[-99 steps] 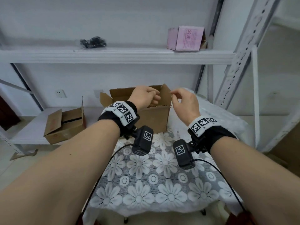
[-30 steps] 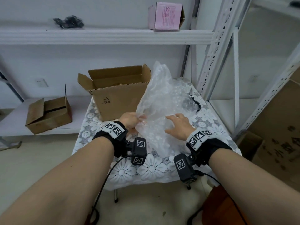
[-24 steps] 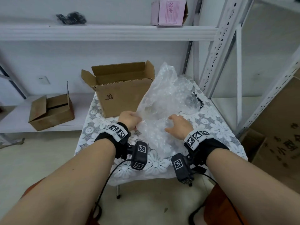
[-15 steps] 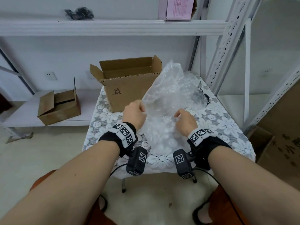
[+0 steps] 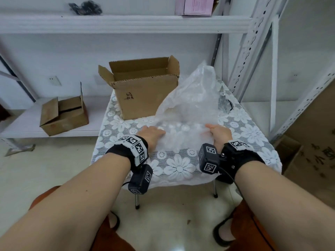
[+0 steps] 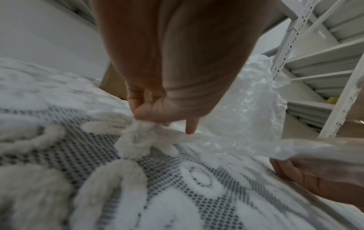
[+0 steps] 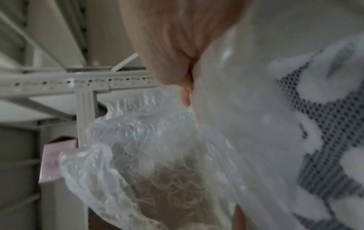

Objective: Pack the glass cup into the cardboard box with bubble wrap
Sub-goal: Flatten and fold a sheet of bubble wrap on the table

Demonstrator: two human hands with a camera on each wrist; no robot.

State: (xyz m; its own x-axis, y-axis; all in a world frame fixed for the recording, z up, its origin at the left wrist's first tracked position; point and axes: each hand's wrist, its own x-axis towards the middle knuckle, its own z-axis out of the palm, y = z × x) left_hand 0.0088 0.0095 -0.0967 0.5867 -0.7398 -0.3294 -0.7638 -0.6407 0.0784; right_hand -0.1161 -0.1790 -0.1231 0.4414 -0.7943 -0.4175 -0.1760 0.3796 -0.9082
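A clear bubble wrap sheet (image 5: 188,105) lies crumpled on the lace-covered table (image 5: 179,165), its far part standing up beside the open cardboard box (image 5: 143,91). My left hand (image 5: 152,133) pinches the sheet's near-left corner (image 6: 141,129) against the cloth. My right hand (image 5: 217,131) grips the near-right edge (image 7: 206,109), with the fingers curled into the plastic. Behind the wrap at the right, a clear object with a dark rim (image 5: 224,104) shows partly; it may be the glass cup. The box's flaps stand open, and what I see of its inside looks empty.
A smaller cardboard box (image 5: 63,115) sits on a low shelf at the left. A pink box (image 5: 195,6) and a black bundle (image 5: 85,8) are on the upper shelf. Metal rack uprights (image 5: 241,60) stand close at the right, with big cartons (image 5: 311,142) on the floor.
My hands left the box, took up the bubble wrap and drew it toward me. Over the last second they have moved apart and lowered its near edge to the table.
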